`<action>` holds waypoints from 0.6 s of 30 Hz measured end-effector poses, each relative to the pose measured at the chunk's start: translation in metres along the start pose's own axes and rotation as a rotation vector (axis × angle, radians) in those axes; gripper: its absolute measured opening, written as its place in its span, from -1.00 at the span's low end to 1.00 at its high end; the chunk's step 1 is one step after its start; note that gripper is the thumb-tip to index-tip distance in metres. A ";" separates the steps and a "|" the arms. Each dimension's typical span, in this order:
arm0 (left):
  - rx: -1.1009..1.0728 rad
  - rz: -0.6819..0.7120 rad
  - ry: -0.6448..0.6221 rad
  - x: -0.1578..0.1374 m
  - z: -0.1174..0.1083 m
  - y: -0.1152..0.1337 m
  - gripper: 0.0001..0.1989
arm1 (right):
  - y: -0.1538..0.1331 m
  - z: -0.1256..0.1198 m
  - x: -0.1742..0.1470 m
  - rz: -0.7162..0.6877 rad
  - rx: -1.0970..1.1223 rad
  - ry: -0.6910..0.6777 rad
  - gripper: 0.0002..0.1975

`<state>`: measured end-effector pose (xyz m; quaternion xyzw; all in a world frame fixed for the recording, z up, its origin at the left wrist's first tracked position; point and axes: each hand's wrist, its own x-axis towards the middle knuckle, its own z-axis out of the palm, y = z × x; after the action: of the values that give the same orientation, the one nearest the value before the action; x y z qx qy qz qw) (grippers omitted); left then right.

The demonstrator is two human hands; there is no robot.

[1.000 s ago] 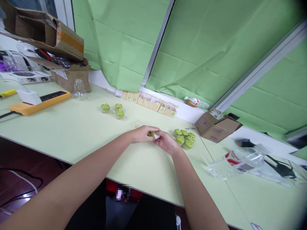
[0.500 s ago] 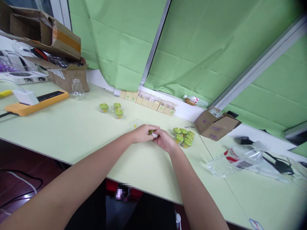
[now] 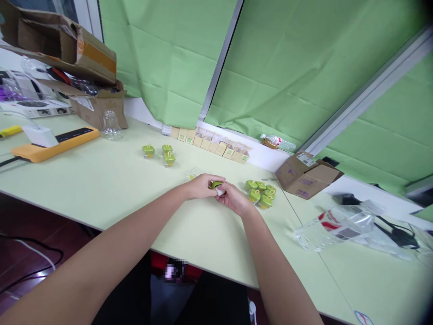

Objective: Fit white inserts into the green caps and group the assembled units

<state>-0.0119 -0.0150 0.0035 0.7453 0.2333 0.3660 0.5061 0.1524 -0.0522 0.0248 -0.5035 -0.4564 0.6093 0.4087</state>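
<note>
Above the middle of the worktop (image 3: 209, 239), the left hand (image 3: 203, 186) pinched what seemed a small green lid (image 3: 217, 184), partly hidden by fingers, while the right hand (image 3: 234, 199) gripped a white piece (image 3: 220, 192) against it. A clear plastic container (image 3: 194, 172) lay just beyond the left hand; green-lidded containers (image 3: 255, 195) clustered near the right.

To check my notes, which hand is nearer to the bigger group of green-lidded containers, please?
Right. The right hand is close beside the group of green-lidded containers, on its left in the picture; the left hand is farther left.
</note>
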 end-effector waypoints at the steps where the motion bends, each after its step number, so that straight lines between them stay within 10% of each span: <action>1: -0.009 -0.016 0.011 0.000 0.000 -0.001 -0.41 | -0.001 -0.001 -0.001 0.016 -0.015 -0.001 -0.81; 18: -0.126 -0.147 -0.043 0.000 -0.005 0.006 -0.53 | -0.003 -0.022 -0.009 0.111 -0.111 -0.270 -0.67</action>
<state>-0.0154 -0.0142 0.0098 0.7005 0.2530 0.3259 0.5824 0.1752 -0.0565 0.0285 -0.4634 -0.5114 0.6670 0.2809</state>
